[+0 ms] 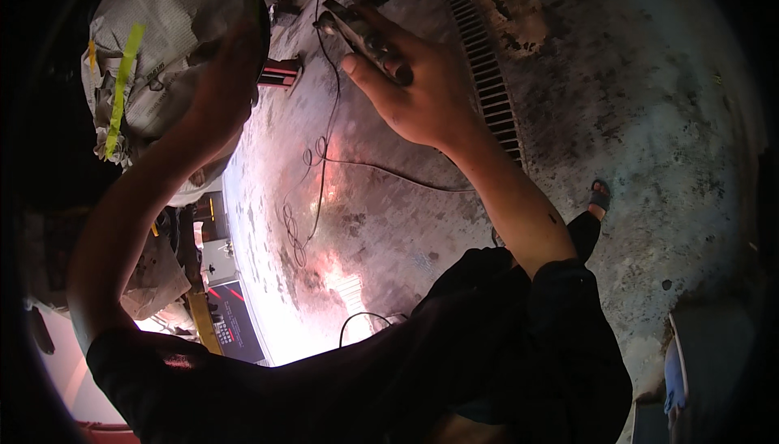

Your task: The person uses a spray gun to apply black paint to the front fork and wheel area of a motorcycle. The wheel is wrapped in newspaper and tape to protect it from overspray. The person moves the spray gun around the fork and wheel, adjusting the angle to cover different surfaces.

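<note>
Head view: steady hands counted above the stained floor [617,103]

Blotched grey floor filled most of the view. At upper left was a rounded piece wrapped in printed paper [182,6]; to the right ran a slotted drain [487,79]. The left hand [231,87] was at the wrapping's right side, though shade hid whether its fingers gripped. The right hand [426,79] was clamped around a dark tool [361,34], apart from the piece. Near the tool's tip hung a thin cord [337,87]. Doing this well probably meant bracing lightly with the left palm, sparing the paper and its yellow-green tape [124,91], and keeping the cord clear.
</note>
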